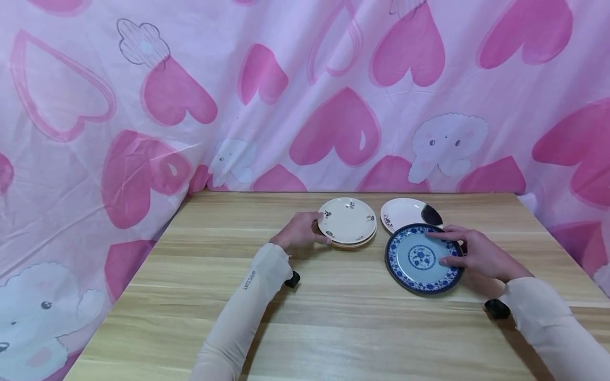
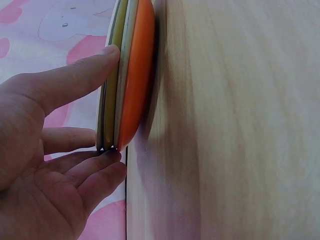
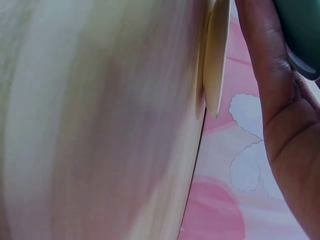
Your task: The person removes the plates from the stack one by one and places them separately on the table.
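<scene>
A stack of plates stands on the table, topped by a cream plate (image 1: 347,219) with small dark motifs around its rim. In the left wrist view, olive and pale rims show lower down, above an orange plate (image 2: 136,75) at the bottom. My left hand (image 1: 300,231) touches the stack's left side, its thumb and nearly straight fingers against the rims. My right hand (image 1: 483,254) grips a blue-and-white patterned plate (image 1: 421,258) by its right edge, thumb and index finger over its face. That plate's green underside (image 3: 302,35) faces down over the table.
Behind the blue-and-white plate, partly covered by it in the head view, lies a white plate (image 1: 402,211) with a black patch. The wooden table (image 1: 333,328) ends at a pink heart-patterned cloth (image 1: 333,121). Black wrist devices (image 1: 497,309) sit below both cuffs.
</scene>
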Motion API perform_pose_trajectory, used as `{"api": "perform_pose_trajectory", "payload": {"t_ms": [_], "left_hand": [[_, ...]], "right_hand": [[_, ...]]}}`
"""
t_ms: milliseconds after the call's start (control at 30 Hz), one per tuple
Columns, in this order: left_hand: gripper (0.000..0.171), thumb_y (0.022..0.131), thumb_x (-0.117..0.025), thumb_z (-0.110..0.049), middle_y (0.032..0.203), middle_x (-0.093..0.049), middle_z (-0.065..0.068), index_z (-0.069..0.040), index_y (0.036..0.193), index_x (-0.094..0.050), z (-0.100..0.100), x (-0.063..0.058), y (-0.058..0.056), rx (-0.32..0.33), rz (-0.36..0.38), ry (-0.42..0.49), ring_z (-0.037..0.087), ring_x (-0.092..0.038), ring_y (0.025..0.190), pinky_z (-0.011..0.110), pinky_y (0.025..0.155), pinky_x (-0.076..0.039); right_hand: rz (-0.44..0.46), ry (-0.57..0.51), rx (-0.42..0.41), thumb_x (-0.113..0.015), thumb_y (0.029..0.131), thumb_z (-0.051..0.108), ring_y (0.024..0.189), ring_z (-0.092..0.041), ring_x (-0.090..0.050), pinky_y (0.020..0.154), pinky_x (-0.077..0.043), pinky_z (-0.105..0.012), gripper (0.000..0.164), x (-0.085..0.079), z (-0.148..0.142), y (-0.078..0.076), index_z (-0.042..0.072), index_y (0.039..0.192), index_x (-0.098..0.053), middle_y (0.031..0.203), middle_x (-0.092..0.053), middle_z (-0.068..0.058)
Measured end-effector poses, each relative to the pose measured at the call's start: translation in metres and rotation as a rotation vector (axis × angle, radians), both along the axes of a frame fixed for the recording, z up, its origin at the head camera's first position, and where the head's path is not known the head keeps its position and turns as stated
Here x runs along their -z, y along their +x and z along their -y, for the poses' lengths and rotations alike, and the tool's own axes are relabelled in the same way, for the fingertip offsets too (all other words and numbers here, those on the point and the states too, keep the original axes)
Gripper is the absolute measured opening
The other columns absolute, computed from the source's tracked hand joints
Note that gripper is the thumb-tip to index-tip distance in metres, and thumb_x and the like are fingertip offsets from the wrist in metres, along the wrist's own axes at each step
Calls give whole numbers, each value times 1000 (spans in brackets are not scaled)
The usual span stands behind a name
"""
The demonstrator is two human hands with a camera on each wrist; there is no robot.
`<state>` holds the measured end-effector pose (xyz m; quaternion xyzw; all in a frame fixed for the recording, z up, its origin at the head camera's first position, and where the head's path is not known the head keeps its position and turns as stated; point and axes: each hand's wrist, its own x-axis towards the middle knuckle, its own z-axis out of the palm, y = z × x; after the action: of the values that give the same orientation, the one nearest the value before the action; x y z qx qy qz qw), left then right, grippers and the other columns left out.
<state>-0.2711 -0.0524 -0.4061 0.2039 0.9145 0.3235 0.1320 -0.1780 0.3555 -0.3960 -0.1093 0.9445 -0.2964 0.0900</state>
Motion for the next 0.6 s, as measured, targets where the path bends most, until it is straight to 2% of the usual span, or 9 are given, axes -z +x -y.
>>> {"api": "perform_pose_trajectory", "payload": {"t_ms": [167,333,467,533,600], "left_hand": [[38,81,-85,-30,105,-67,0,-16,111,-65,0,0,1,4,-11,-6,17,-56,104,34,101,-47],[35,81,-85,-29,102,-64,1,-16,107,-65,-1,0,0,2,-10,-1,18,-54,102,32,96,-46],[34,82,-85,-30,100,-63,2,-17,105,-64,-1,-1,0,-4,5,-4,19,-53,100,31,93,-45],[34,81,-85,-29,100,-63,1,-16,106,-64,-1,-1,0,-6,9,-4,19,-53,100,30,92,-45],[35,81,-85,-29,100,-63,1,-16,106,-64,-1,-1,0,-4,6,-7,18,-53,101,31,94,-45]], "right_hand": [[8,-8,-6,-84,79,26,137,-57,-36,106,-33,-75,72,2,-2,4,23,145,-55,152,-41,-29],[-1,14,-15,-85,78,31,137,-59,-35,105,-33,-76,72,4,-4,7,24,144,-56,152,-41,-30],[-27,25,-26,-86,77,31,134,-56,-40,104,-36,-75,71,5,-6,9,24,143,-58,147,-47,-29],[-43,36,-32,-86,76,32,131,-53,-45,104,-39,-72,72,6,-6,9,23,142,-59,143,-52,-26],[-54,52,-35,-87,75,33,125,-46,-52,103,-47,-64,73,7,-6,10,22,141,-59,136,-58,-22]]}}
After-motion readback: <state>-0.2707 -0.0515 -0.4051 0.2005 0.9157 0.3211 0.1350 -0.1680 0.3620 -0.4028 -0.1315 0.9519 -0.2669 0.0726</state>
